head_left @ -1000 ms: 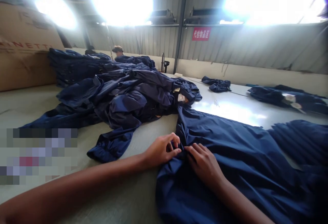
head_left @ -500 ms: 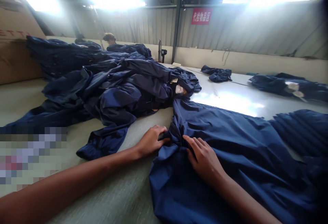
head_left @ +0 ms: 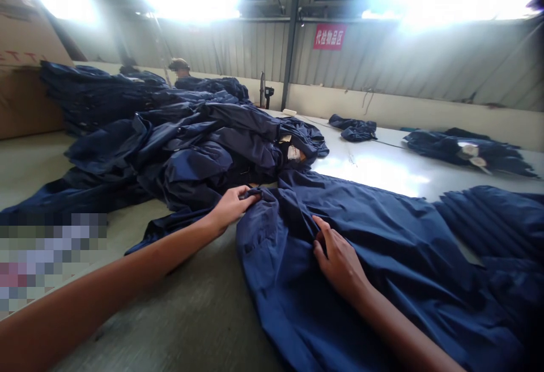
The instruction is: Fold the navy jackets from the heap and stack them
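A dark navy garment (head_left: pixel 365 236) lies spread on the table in front of me, its sleeve and body wrinkled. My left hand (head_left: pixel 232 207) pinches the cloth at the garment's left edge, thumb and fingers closed on a raised fold. On the garment to the right rests my right hand (head_left: pixel 342 261), fingers loosely bent and apart, with no fold visible in its grip. Just beyond my left hand, a heap of similar navy garments (head_left: pixel 199 139) spreads across the table, with a pale label (head_left: pixel 294 153) showing at its right end.
A cardboard box (head_left: pixel 29 71) stands at the far left. Folded navy garments (head_left: pixel 501 219) lie at right, more bundles (head_left: pixel 467 148) farther back on the pale table (head_left: pixel 378 170). A black fan (head_left: pixel 266 91) and a person's head (head_left: pixel 179 67) appear beyond the heap.
My left hand has moved up and to the left, drawing the garment's edge with it and opening out the gathered cloth. My right hand has shifted slightly; its fingers are more bent.
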Motion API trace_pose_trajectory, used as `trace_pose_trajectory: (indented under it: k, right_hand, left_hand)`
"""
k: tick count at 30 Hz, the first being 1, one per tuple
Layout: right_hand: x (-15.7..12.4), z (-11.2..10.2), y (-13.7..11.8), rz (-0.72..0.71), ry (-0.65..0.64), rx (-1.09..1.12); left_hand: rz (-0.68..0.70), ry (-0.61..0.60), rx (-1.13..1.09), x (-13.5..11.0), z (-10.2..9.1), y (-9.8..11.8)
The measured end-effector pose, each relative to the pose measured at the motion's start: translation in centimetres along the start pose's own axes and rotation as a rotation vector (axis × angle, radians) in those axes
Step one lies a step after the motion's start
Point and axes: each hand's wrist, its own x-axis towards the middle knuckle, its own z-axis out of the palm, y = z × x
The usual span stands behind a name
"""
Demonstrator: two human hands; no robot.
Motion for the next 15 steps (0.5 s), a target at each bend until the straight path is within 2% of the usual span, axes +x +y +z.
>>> trace_pose_trajectory:
  k: [3, 5, 8, 10, 11, 12, 15]
  right_hand:
    - [0.0, -0.1, -0.2, -0.04, -0.011, -0.03]
    - [0.0, -0.1, -0.4, -0.082, -0.03, -0.06]
    - [-0.1, -0.2, -0.4, -0.148, -0.086, -0.11]
    - [-0.1, -0.3, -0.3, -0.181, -0.124, -0.131]
    - [-0.1, -0.3, -0.3, -0.192, -0.137, -0.135]
    - [-0.1, -0.4, -0.2, -0.2, -0.145, -0.134]
    - [-0.1, -0.5, -0.2, -0.223, -0.152, -0.124]
  left_hand:
    - [0.238, 0.042, 0.086, -0.4, 0.0, 0.8]
    - [0.428, -0.023, 0.2, -1.8, 0.6, 1.7]
    - [0.616, -0.327, 0.375, -4.7, 2.1, 3.1]
    - [0.626, -0.51, 0.403, -6.0, 2.9, 3.7]
    - [0.6, -0.53, 0.379, -6.4, 3.2, 3.9]
    - [0.564, -0.484, 0.342, -6.4, 3.4, 3.8]
    - [0.474, -0.196, 0.278, -5.3, 3.6, 2.5]
